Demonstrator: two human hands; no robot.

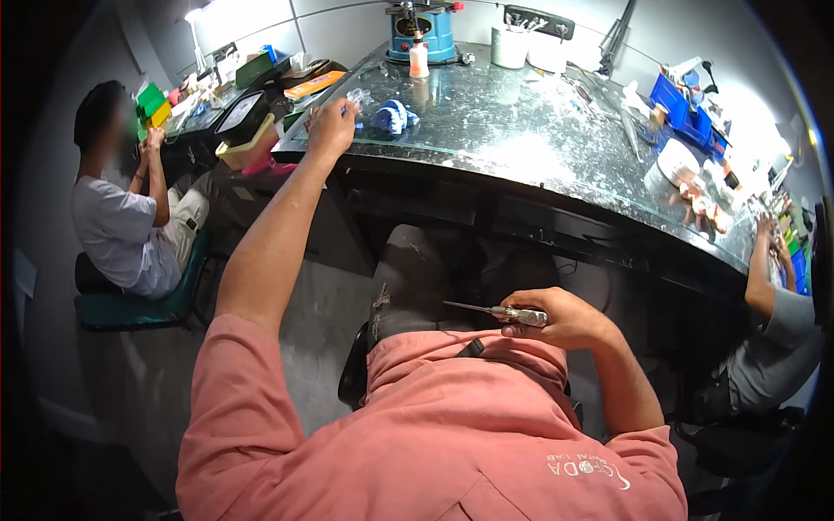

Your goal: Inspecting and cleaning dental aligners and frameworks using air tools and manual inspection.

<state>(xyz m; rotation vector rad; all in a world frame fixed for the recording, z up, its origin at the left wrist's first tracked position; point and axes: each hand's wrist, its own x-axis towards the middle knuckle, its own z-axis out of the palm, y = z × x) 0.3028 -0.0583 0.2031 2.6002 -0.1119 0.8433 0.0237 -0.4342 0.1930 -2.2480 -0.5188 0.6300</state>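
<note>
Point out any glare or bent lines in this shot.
In the head view, glare whitens patches of the dark tabletop; also in the head view, the lamp at upper left burns out white, and the tabletop's front edge bows.

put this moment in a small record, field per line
left grip: over the bench, its left end; anything held is unclear
near it: crumpled clear plastic, blue-and-white bundle
right grip: closed on a slim pointed tool, tip toward the left
bench back: blue machine, small bottle before it
bench right: blue bin
others: seated person at left, another person at right
</note>
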